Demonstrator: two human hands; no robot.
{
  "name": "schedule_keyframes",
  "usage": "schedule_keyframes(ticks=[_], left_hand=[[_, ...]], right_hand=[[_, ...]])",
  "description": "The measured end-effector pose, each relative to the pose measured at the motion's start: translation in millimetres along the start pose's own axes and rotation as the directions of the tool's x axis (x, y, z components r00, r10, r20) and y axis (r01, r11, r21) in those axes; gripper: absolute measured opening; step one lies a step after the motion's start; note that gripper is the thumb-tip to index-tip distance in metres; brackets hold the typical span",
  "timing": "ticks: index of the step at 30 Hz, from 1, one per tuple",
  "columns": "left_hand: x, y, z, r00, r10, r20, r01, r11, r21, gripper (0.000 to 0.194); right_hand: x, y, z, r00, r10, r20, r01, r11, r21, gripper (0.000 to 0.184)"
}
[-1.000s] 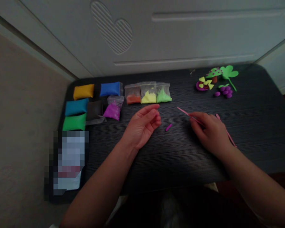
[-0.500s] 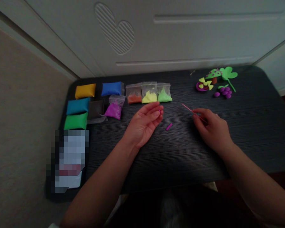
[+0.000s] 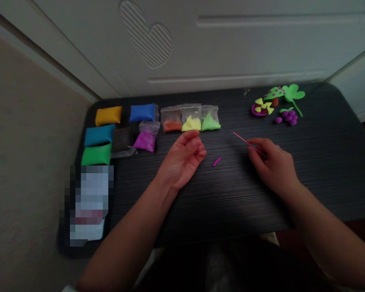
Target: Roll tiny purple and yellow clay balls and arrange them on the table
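My left hand (image 3: 182, 162) rests palm up on the dark table (image 3: 231, 198), its fingers curled in with the thumb against the fingertips; what they pinch is too small to make out. My right hand (image 3: 273, 166) is closed on a thin pink stick (image 3: 241, 140) whose tip points up and to the left. A small purple clay roll (image 3: 216, 162) lies on the table between the two hands, touched by neither.
Several clay bags lie at the back left: orange (image 3: 108, 115), blue (image 3: 142, 112), teal (image 3: 99, 135), green (image 3: 96, 154), purple (image 3: 145, 140), and a row of clear bags (image 3: 191, 118). Finished clay shapes (image 3: 280, 105) sit at the back right. A blurred packet (image 3: 89, 202) lies front left.
My left fingers have curled in from a stretched-out pose, thumb now meeting the fingertips. My right hand with the stick has barely moved in the last half second.
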State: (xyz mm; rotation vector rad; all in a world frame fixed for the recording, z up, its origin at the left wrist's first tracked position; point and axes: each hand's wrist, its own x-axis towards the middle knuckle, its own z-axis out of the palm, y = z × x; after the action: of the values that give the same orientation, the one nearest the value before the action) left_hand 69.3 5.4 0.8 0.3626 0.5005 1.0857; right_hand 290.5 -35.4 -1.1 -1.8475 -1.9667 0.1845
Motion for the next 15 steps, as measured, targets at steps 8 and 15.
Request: schedule_keyframes(ticks=[8,15], left_hand=[[-0.7,-1.1,-2.6,1.0,-0.018,-0.002,0.018,0.998,0.059,0.022],[-0.5,-2.0,-0.2,0.998,-0.03,-0.056,0.04,0.983,0.181,0.018]], right_hand=[[0.1,0.1,-0.8,1.0,-0.014,0.003,0.014,1.0,-0.002,0.023],[-0.5,-0.9,-1.2,1.0,-0.016,0.006,0.016,1.0,-0.004,0.023]])
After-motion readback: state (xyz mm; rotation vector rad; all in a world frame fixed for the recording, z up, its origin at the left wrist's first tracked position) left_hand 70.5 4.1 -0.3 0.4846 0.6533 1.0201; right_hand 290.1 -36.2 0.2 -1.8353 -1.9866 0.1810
